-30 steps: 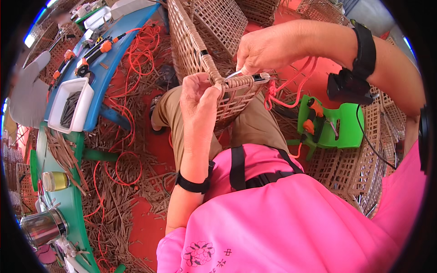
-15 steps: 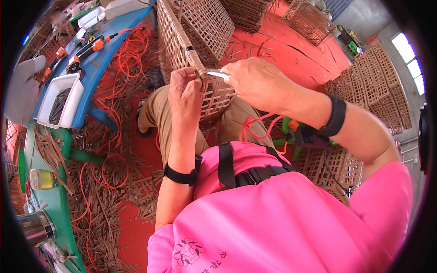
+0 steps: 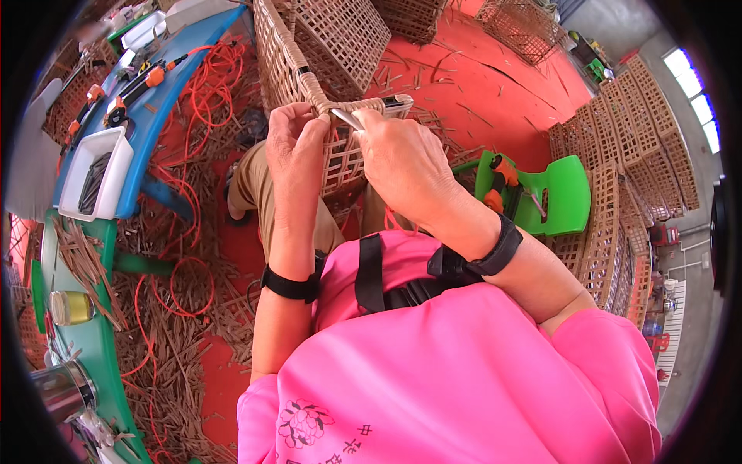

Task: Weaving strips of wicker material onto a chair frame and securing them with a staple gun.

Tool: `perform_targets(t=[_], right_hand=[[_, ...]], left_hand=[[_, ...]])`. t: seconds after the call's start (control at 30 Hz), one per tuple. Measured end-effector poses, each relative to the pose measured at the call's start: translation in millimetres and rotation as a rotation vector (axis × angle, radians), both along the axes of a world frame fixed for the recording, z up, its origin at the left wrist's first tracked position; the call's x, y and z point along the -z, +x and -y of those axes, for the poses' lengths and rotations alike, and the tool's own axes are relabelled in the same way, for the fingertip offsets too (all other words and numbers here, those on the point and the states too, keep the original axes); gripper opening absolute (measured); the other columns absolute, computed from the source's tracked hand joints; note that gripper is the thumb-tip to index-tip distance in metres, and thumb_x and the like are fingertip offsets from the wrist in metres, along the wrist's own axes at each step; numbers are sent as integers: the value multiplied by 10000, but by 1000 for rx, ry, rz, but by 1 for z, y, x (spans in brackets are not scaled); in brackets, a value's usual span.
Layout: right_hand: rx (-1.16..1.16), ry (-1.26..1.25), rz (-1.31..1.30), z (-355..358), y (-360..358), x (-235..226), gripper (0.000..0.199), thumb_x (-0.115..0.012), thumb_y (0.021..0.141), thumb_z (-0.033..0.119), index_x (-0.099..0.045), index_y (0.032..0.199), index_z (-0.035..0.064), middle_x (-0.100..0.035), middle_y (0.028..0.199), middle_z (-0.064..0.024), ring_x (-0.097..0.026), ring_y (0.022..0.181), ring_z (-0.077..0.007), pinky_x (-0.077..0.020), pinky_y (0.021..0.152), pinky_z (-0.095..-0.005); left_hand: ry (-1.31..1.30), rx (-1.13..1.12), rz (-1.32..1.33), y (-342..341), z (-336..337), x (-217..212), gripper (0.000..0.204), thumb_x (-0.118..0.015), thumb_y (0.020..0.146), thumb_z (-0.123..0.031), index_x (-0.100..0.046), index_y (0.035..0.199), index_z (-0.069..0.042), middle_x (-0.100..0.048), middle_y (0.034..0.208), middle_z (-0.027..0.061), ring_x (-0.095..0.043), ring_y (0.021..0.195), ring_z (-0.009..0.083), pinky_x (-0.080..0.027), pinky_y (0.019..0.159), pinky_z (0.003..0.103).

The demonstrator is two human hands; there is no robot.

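A woven basket (image 3: 267,54) of flat brown strips stands between my knees, its rim wrapped with cane-like strips and meeting at a corner close to my hands. My left hand (image 3: 296,155) is closed on that rim corner, thumb and fingers pinching it from the left. In my right hand (image 3: 406,158) is a slim silver blade-like tool (image 3: 347,119), its tip touching the wrapping beside my left fingertips. The handle is hidden in my fist. Right of the corner, the rim ends in a dark-and-pale tip (image 3: 398,103).
On the left, a blue table (image 3: 166,116) bears orange-and-black tools (image 3: 139,89) and a white tray (image 3: 127,166) of dark strips. A green table (image 3: 97,348) holds a glass jar (image 3: 71,307). Red cords (image 3: 212,85) trail over scraps. At right are a green chair (image 3: 568,197) and stacked baskets (image 3: 641,147).
My right hand has dropped lower and turned, its elbow drawn in, and the tool now slants down to the right. The green chair and the rim's right end have come into view.
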State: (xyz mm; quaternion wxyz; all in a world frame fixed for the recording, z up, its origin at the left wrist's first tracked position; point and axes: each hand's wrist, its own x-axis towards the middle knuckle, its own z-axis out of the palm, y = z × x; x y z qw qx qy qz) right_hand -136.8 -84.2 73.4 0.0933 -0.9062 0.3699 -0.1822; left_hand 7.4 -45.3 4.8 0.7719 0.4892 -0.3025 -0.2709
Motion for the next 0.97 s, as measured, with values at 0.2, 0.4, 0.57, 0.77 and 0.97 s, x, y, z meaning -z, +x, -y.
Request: perform_targets(t=[0.2, 0.4, 0.57, 0.77, 0.97], right_hand=[[-27, 54, 36, 3, -1, -4, 191, -571, 1004, 166, -628, 1103, 14, -684, 803, -286, -676, 793, -499, -516, 710, -595], [12, 74, 12, 2, -1, -1, 186, -571, 1010, 180, -617, 1054, 6, -687, 796, -287, -676, 785, -500, -519, 707, -597], [4, 140, 43, 6, -7, 0, 197, -589, 1014, 193, -604, 1003, -4, -680, 783, -287, -673, 773, -491, -512, 697, -590], [-102, 245, 125, 10, -35, -9, 222, -626, 1015, 206, -620, 1018, -16, -664, 763, -264, -667, 755, -462, -488, 656, -538], [-71, 587, 280, 22, -48, -6, 266, -628, 1048, 253, -678, 1183, 30, -757, 846, -155, -733, 746, -279, -515, 676, -454]], left_hand=[[115, 17, -25, 2, -4, -8, 271, -690, 938, -103, -621, 1181, -5, -671, 991, 18, -590, 902, 84, -450, 848, 249], [149, 4, -25, 5, -4, -17, 325, -709, 888, -62, -599, 1180, 29, -656, 959, 44, -605, 843, 97, -493, 754, 256], [221, -67, 70, -1, -2, -22, 332, -678, 896, -80, -588, 1193, 37, -628, 974, 42, -567, 817, 81, -469, 732, 238], [322, -206, 263, -14, 6, -24, 344, -589, 895, -119, -567, 1190, 56, -621, 1018, 113, -558, 839, 139, -487, 761, 309], [381, -264, 259, -21, 14, -28, 378, -596, 892, -117, -547, 1233, 37, -630, 1049, 129, -579, 866, 169, -492, 794, 330]])
